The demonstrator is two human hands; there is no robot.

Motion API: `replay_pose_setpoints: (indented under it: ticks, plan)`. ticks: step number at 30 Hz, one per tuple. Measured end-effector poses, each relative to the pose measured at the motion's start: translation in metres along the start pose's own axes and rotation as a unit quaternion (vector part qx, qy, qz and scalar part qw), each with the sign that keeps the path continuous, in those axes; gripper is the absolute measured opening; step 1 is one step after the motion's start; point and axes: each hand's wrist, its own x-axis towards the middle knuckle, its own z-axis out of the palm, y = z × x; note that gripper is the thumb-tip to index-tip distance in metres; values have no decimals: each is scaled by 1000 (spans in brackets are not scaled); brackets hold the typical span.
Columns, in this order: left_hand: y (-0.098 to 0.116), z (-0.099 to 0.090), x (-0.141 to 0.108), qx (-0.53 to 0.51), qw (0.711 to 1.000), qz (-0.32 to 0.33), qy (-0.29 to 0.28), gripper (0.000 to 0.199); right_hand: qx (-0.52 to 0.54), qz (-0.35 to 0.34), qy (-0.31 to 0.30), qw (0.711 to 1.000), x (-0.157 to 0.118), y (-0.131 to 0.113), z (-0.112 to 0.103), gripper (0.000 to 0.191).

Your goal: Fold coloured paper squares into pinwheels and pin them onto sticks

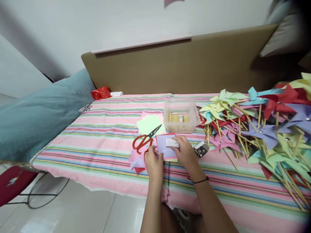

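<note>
A stack of coloured paper squares (164,149), purple on top with red beneath, lies in front of me. My left hand (154,160) is closed, its thumb and fingers at the stack's left edge. My right hand (184,150) grips a small white printed block (170,142) over the purple sheet. Orange-handled scissors (145,139) lie just left of the stack, blades partly over pale green paper (148,123). Left of my left hand are pink and purple paper pieces (136,159). An opened small box of metal fasteners (201,149) sits right of my right hand.
Behind the stack stands a clear plastic box (181,127) with wooden sticks. Many paper pinwheels (257,129) on sticks pile up at the right. A red plastic bag (100,93) lies at the far left of the striped cloth (97,142), near a blue-covered armrest (48,113).
</note>
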Motion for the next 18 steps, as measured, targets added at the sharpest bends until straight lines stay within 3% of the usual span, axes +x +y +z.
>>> replay_pose_setpoints:
  ticks: [5,11,14,18]
  plan:
    - [-2,-3,0,-95,994,-46,1,7,94,37,74,992,0,-1,0,27]
    - [0,-29,-3,-215,973,-81,19,14,146,81,123,978,1,-9,0,29]
    - [7,-53,-8,-357,924,-130,41,18,80,42,110,990,0,-12,2,27]
    - [14,-79,-15,-489,850,-190,36,17,-41,0,28,999,-4,-9,12,20]
